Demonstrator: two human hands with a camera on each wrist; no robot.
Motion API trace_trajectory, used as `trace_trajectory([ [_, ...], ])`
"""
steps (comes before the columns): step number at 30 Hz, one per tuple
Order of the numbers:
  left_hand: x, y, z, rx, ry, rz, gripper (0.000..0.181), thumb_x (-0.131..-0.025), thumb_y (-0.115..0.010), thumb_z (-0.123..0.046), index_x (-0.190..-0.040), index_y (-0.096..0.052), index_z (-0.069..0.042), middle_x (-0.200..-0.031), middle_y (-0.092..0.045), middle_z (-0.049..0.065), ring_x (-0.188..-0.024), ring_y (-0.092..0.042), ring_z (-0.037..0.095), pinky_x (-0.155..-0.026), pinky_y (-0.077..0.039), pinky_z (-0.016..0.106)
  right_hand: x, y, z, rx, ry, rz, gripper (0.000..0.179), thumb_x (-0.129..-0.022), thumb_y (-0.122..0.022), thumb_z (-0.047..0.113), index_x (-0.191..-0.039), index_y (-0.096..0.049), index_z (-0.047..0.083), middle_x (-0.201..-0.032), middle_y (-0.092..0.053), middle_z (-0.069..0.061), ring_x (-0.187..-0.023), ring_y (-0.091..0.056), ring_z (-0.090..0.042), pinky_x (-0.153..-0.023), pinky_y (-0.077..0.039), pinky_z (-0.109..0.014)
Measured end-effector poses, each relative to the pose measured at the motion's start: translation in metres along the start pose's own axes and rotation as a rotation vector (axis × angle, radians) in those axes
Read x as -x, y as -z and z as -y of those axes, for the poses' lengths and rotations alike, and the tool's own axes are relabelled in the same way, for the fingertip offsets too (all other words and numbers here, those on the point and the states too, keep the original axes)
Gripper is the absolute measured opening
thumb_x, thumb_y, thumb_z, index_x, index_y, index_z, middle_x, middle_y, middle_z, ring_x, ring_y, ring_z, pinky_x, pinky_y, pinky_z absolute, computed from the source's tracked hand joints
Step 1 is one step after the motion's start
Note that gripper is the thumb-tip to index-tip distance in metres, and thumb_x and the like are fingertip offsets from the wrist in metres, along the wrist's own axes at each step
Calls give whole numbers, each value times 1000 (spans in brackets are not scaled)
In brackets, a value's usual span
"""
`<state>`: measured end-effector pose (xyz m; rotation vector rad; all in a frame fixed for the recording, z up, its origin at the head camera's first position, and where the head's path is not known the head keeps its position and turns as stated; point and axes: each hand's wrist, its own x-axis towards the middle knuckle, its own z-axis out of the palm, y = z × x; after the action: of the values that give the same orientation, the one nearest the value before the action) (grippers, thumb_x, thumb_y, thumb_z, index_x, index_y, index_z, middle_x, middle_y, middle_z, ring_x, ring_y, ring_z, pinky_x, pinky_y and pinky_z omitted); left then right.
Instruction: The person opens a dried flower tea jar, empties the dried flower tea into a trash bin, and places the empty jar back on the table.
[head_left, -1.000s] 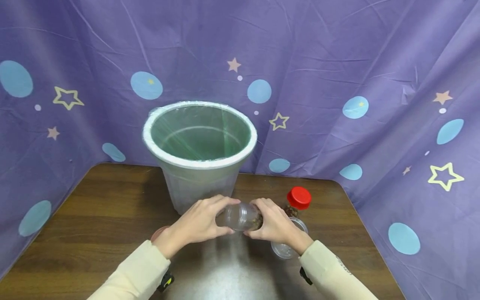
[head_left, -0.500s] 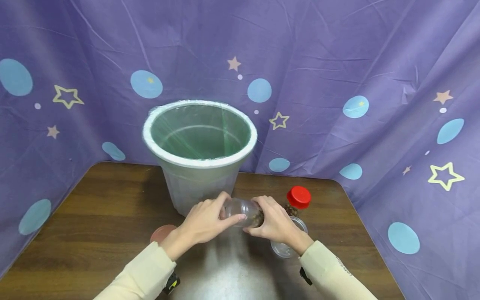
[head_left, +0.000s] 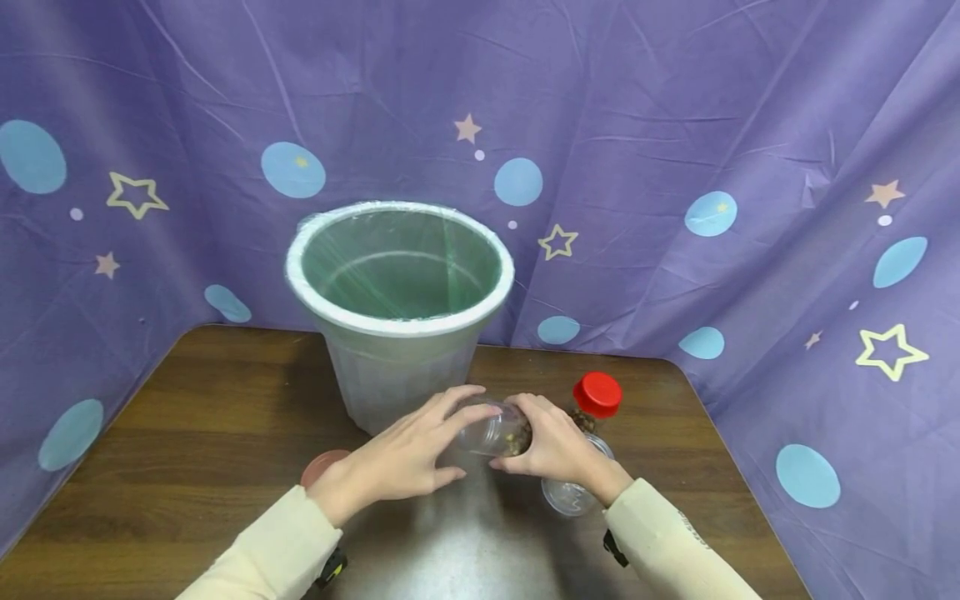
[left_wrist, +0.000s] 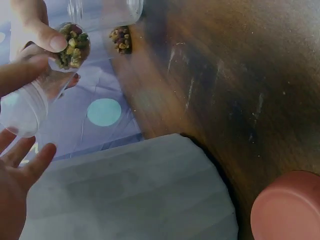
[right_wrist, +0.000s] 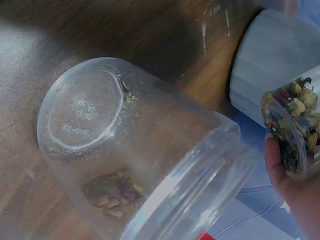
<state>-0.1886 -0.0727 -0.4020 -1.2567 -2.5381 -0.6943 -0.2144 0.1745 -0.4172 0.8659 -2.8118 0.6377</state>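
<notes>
A clear plastic jar [head_left: 483,432] with dried flower buds [left_wrist: 75,46] at its right end is held sideways above the table. My right hand [head_left: 561,450] grips that end, thumb below and fingers over the top. My left hand [head_left: 397,454] is spread around the jar's clear left end, by its ridged rings. Two of its fingers overlap the jar's top, while the thumb stands clear below. In the right wrist view, buds crowd the base of the jar [right_wrist: 295,117] by the right thumb.
Under the right forearm lies another clear jar [right_wrist: 150,120] with a few crumbs. Beyond it stands a red-lidded jar [head_left: 598,395] of dried buds. A pale bin [head_left: 405,358] with a green liner is behind the hands. A pink round container [left_wrist: 292,210] sits left.
My left hand turned around the jar's end, thumb coming up over it, then loosened and spread with the thumb dropping away. My right hand has kept its grip, nearly still.
</notes>
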Motion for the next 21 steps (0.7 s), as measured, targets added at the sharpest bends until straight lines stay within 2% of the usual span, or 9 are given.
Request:
trace_trajectory([
  [4, -1, 0, 2, -63, -52, -81, 74, -75, -84, -17, -140, -49, -22, -141, -50, 9, -120, -60, 25, -93, -56, 39, 0, -1, 1, -4, 9, 11, 73, -64, -88, 45, -122, -60, 11, -113, -68, -2, -99, -63, -17, -81, -54, -35],
  [8, -2, 1, 3, -33, -26, -92, 68, -75, -84, -19, -135, -53, -23, -134, -55, 4, -114, -63, 21, -91, -56, 38, 1, -2, 1, 1, 10, 25, 72, -64, -87, 48, -121, -60, 14, -113, -67, 1, -99, -63, -15, -80, -54, -33],
  [11, -1, 2, 2, 10, 40, -78, 65, -78, -82, -29, -136, -53, -22, -125, -60, 1, -103, -67, 18, -85, -58, 35, 1, -3, 1, 5, 14, 23, 71, -63, -88, 48, -121, -60, 15, -111, -67, 2, -99, -62, -14, -81, -53, -33],
  [15, -2, 4, 0, 37, 159, -78, 66, -82, -75, -50, -136, -54, -19, -115, -69, 1, -92, -71, 19, -77, -58, 33, 1, -4, 2, 13, 29, 8, 71, -63, -88, 47, -120, -60, 15, -111, -67, 2, -99, -63, -14, -81, -54, -34],
  [18, -4, 6, -2, 30, 229, -82, 66, -81, -71, -58, -133, -56, -19, -112, -72, 2, -93, -72, 20, -77, -57, 35, 1, -4, 3, 11, 29, -1, 71, -63, -88, 48, -120, -60, 15, -112, -67, 2, -100, -62, -14, -82, -54, -35],
  [21, -5, 6, -4, -4, 261, -79, 68, -81, -70, -61, -133, -57, -21, -112, -70, 1, -94, -70, 19, -79, -57, 36, 2, -3, 5, 0, 9, 0, 71, -64, -88, 47, -121, -60, 15, -113, -67, 2, -100, -62, -15, -82, -54, -35],
])
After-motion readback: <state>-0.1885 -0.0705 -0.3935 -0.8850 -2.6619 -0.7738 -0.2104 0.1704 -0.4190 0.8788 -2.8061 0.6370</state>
